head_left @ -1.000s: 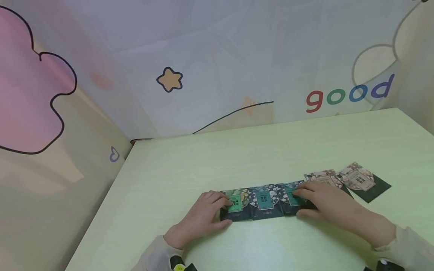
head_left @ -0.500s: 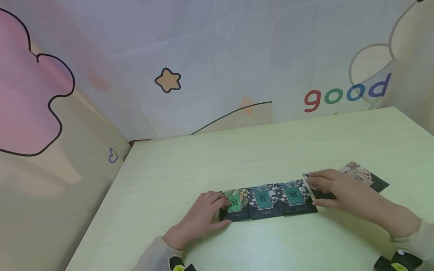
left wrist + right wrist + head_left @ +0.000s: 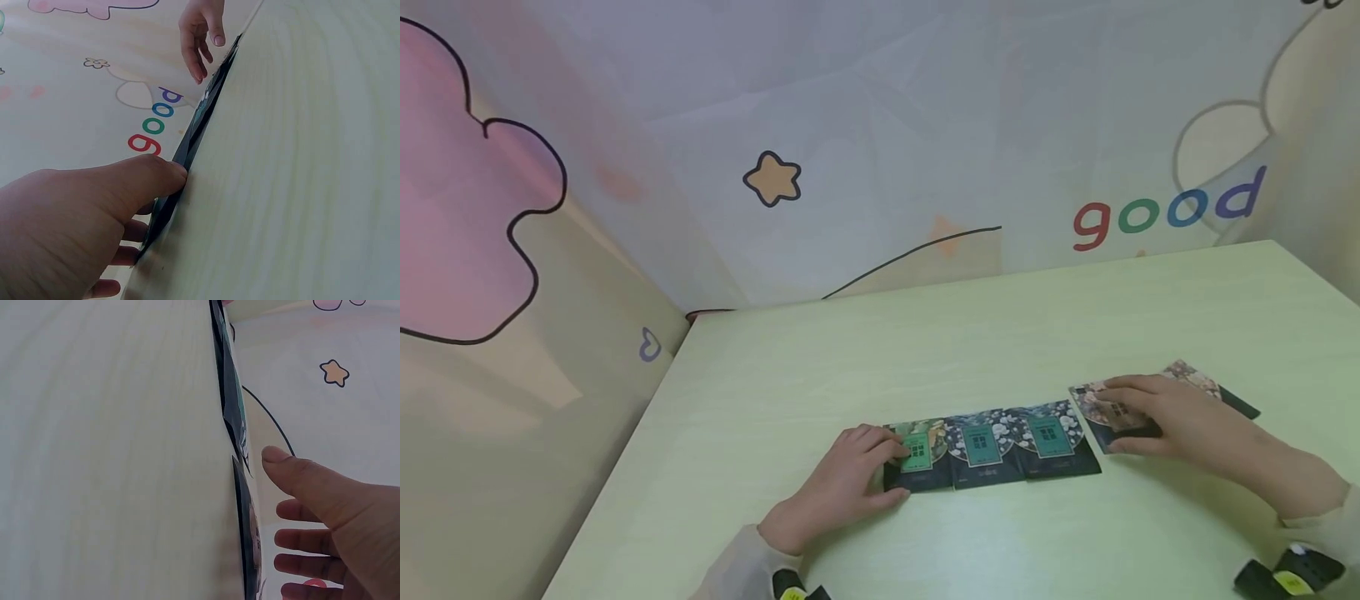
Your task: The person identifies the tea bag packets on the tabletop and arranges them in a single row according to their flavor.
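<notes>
Three flat dark sachets form a touching row: one with a green label [image 3: 934, 477], a middle one with a teal label [image 3: 982, 446] and a right one with a teal label [image 3: 1051, 435]. My left hand [image 3: 841, 477] rests on the green-labelled sachet, fingers on its face and thumb at its near edge. A pink-flowered sachet [image 3: 1087, 406] lies tilted right of the row. My right hand [image 3: 1198, 429] hovers over it, covering part of it; in the right wrist view its thumb and fingers are spread apart. Behind that hand, a second pink-flowered sachet [image 3: 1197, 379] is mostly hidden.
All the sachets lie on a pale wood-grain table [image 3: 820, 367]. A printed cloth backdrop [image 3: 887, 150] rises along its far and left edges. Each wrist wears a dark strap with a small device, such as the right wrist device [image 3: 1292, 575].
My right hand has left the right teal-labelled sachet and shifted rightward over the nearer pink-flowered one, uncovering the whole row's right end. My left hand stays where it was.
</notes>
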`<state>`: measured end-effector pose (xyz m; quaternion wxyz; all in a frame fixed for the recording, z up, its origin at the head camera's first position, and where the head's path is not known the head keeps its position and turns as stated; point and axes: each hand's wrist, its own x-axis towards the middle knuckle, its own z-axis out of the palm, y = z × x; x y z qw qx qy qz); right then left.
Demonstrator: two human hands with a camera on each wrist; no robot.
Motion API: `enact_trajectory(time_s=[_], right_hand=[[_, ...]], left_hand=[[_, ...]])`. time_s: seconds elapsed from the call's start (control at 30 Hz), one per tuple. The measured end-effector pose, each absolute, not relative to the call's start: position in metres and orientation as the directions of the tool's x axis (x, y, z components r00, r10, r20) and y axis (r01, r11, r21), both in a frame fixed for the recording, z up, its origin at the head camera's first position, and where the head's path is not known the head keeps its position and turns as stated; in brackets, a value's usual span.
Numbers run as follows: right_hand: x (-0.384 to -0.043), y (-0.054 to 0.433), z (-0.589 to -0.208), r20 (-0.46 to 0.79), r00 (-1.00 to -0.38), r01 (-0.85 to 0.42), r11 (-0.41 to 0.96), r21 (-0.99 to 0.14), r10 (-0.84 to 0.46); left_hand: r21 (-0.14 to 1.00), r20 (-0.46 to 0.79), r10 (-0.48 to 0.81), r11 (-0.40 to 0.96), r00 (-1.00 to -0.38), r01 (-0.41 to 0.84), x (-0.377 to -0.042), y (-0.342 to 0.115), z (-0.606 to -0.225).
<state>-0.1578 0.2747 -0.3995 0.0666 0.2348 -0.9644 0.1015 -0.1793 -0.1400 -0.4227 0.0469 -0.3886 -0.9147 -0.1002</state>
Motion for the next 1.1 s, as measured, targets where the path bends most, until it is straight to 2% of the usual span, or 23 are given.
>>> enact_trajectory(time_s=[0.4,0.7,1.1], right_hand=[[-0.1590,0.2817,-0.4056,0.156,-0.873,-0.484,0.858,-0.170,-0.462],[-0.1597,0.2803,-0.4068,0.111,-0.890,-0.455,0.878,-0.150,-0.442],[-0.1565,0.2759,-0.4072,0.163,-0.875,-0.472,0.877,-0.087,-0.455]], left_hand=[[0.147,0.155,0.707,0.674,-0.690,0.724,-0.1801,-0.1405,-0.4205],[0.149,0.159,0.707,0.673,-0.689,0.724,-0.1783,-0.1396,-0.4200],[0.151,0.162,0.704,0.675,-0.691,0.722,-0.1797,-0.1404,-0.4234]])
